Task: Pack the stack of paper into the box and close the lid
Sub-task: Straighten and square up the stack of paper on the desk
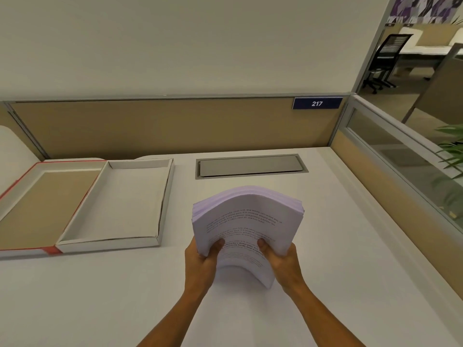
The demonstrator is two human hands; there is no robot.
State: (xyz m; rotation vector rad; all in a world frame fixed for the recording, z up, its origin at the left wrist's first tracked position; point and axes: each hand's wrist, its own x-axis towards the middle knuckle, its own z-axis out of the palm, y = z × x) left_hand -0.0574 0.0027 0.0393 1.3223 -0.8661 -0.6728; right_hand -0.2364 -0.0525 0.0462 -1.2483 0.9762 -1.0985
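A thick stack of printed white paper [246, 219] is lifted off the desk at centre, bowed upward in the middle. My left hand [203, 259] grips its near left edge, thumb on top. My right hand [281, 260] grips the near right edge the same way. The shallow white box [160, 196] lies open and empty on the desk to the left of the stack. Its lid [37, 204], brown inside with a red edge, is folded flat out to the left of the box.
The white desk [350, 271] is bounded by a tan partition [162, 126] at the back and a glass-topped divider [400, 176] on the right. A grey cable hatch [250, 166] is set into the desk behind the stack. A plant [451, 151] stands beyond the divider.
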